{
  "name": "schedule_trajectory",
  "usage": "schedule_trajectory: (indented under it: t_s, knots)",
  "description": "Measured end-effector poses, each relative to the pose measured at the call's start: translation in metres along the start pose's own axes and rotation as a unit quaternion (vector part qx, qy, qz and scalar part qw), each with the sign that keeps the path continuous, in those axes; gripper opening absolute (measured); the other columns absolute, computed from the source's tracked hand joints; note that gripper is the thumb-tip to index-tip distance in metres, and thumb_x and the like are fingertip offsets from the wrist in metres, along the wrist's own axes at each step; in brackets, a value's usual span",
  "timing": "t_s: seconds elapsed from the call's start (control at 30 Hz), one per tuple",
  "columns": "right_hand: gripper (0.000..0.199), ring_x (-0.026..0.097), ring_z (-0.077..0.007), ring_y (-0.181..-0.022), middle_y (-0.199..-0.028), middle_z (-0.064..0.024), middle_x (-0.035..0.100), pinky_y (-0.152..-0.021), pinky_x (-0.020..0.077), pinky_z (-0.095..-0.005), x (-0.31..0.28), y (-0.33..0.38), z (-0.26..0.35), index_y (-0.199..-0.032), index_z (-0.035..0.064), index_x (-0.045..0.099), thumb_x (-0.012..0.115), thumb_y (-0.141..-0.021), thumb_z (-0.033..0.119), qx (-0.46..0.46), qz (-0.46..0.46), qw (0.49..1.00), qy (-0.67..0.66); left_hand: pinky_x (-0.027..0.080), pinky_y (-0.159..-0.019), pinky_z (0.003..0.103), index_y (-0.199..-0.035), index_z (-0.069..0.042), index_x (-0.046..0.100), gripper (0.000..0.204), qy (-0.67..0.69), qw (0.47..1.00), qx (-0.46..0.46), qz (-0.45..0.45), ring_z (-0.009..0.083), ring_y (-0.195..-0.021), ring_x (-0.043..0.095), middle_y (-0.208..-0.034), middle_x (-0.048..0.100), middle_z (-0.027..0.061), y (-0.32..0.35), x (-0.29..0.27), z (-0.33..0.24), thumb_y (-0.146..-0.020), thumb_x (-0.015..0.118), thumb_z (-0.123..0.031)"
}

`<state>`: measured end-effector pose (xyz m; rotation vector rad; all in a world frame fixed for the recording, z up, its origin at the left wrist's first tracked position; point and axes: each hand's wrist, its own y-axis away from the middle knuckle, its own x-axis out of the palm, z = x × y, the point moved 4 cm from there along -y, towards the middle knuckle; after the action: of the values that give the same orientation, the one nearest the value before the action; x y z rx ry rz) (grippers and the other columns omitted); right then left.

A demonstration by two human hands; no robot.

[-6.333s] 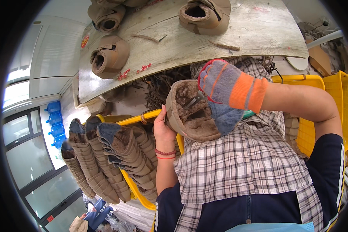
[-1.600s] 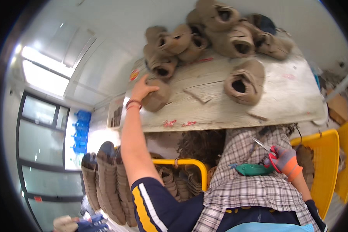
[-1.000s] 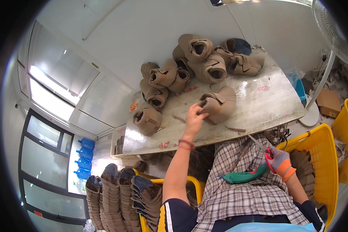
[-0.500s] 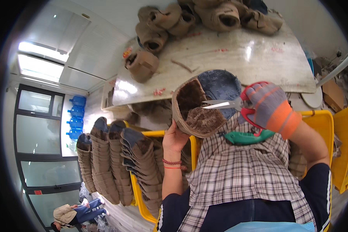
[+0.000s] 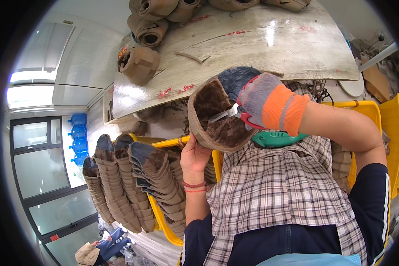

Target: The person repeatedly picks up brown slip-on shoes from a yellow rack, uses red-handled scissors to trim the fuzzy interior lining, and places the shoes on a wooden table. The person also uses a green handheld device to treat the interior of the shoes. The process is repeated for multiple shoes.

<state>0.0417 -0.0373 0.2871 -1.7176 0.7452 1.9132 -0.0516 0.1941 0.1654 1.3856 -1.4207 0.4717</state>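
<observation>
Fur-lined brown upper held above the lap, just before the table, scissors inside it.
It looks light, soft and pliable, unlikely to slip or break; its stiffer-looking outer wall seems the best place to hold. The bare left hand grips its lower left edge; the gloved right hand is closed round the scissors' red handles. A green tool lies on the checked apron.

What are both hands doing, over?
Left hand holding fleece-lined piece. Right hand holding scissors, blades at the lining. Green tool just below right hand.
</observation>
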Motion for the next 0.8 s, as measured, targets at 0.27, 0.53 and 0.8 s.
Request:
schedule_trajectory:
  t_s: [0.27,0.53,0.8]
  knots:
    - [0.012,0.065,-0.0248,-0.065,-0.07,-0.0069,0.067,-0.055,0.0474,-0.0373,-0.01,0.007,0.004,-0.074,0.0112,0.072,0.067,-0.07,0.021,0.014,0.043,0.999,0.005,0.029,-0.11,0.05,-0.136,-0.007,0.046,0.043,-0.005,1.0,-0.01,0.012,0.0299,-0.13,0.043,-0.139,0.049,0.0117,-0.005,0.009,0.005,-0.098,0.048,-0.026]
    - [0.023,0.064,-0.0253,-0.065,-0.068,-0.0094,0.064,-0.057,0.0492,-0.0371,-0.005,0.008,0.003,-0.07,0.0086,0.068,0.065,-0.071,0.031,0.016,0.037,0.999,0.012,0.03,-0.109,0.049,-0.135,-0.008,0.047,0.041,-0.025,0.999,-0.008,-0.024,0.0283,-0.129,0.044,-0.138,0.05,0.0099,-0.007,0.011,0.004,-0.098,0.047,-0.025]
    - [0.031,0.067,-0.0213,-0.084,-0.088,-0.0046,0.07,-0.071,0.0526,-0.0338,-0.006,0.036,-0.03,-0.092,0.0154,0.071,0.069,-0.073,0.04,0.08,-0.073,0.994,-0.031,0.028,-0.111,0.051,-0.136,-0.01,0.047,0.041,0.001,0.999,-0.008,-0.043,0.0305,-0.13,0.042,-0.139,0.048,0.012,-0.001,-0.001,0.0,-0.099,0.046,-0.027]
